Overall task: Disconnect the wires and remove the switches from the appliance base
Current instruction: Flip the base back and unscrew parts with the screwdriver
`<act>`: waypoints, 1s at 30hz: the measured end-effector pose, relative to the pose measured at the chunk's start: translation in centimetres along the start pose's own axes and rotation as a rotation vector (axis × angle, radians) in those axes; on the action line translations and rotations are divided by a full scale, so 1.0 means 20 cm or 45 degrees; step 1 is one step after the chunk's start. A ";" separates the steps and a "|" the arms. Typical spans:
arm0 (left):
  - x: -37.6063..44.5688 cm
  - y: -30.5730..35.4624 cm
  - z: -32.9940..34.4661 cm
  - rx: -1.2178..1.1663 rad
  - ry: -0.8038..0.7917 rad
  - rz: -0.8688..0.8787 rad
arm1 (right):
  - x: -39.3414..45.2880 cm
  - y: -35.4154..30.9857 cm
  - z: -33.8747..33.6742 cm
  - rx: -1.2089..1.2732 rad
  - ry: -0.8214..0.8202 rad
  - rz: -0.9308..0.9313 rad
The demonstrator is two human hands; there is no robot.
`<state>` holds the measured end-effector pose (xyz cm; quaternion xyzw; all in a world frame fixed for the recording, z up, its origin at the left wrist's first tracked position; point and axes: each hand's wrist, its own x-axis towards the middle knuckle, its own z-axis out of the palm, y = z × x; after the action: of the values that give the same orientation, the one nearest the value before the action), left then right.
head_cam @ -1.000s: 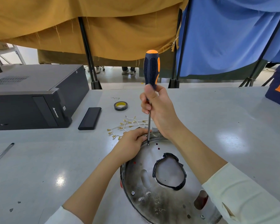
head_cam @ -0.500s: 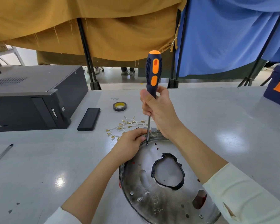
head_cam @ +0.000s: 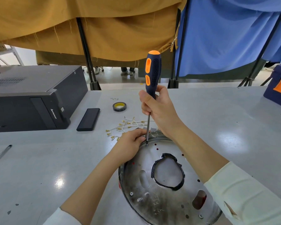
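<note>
Wires first: thin white leads with brass crimp terminals (head_cam: pixel 123 125) lie loose in a tangle on the grey tabletop (head_cam: pixel 47 159), just beyond the far rim of the round, scorched metal appliance base (head_cam: pixel 165 184), so apparently already pulled free. Whether any lead remains attached underneath: cannot tell. Switches apparently not out yet; small grey parts (head_cam: pixel 151 129) at the far rim, probably the switch bodies, sit partly hidden behind the hands. Several screws remain seated along the near edge of the base. Judged about midway: disconnection largely done, unscrewing and lifting out left.

Right hand (head_cam: pixel 159 111) raised above the far rim, fingers and thumb wrapped round the lower end of the dark blue and orange screwdriver handle (head_cam: pixel 152 70), wrist bent down toward the base. Shaft held nearly upright, tip planted on a point at the far rim, presumably a screw head, too small to confirm. Left hand (head_cam: pixel 130 145) low on the same rim, just beside the tip, fingers curled over the edge and gripping it, steadying the base against the turning force. Forearms converging from both sides, pale sleeves pushed back.
</note>
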<state>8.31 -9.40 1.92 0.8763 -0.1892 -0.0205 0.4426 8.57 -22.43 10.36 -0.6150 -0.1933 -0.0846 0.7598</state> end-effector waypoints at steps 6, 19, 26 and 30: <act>0.00 0.00 0.00 0.000 -0.007 -0.010 | -0.02 0.00 -0.01 -0.007 -0.032 -0.090; -0.02 0.02 0.00 0.131 0.059 -0.001 | -0.02 -0.03 0.00 -0.082 -0.028 -0.066; -0.04 0.05 -0.01 0.246 0.052 0.046 | -0.02 -0.04 -0.01 -0.011 -0.011 0.014; -0.04 0.04 -0.02 0.274 0.040 0.065 | -0.01 -0.02 -0.01 -0.037 0.030 0.002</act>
<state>7.28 -9.33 2.70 0.9138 -0.2056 0.0251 0.3494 8.20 -22.73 10.59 -0.6250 -0.1825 -0.0941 0.7531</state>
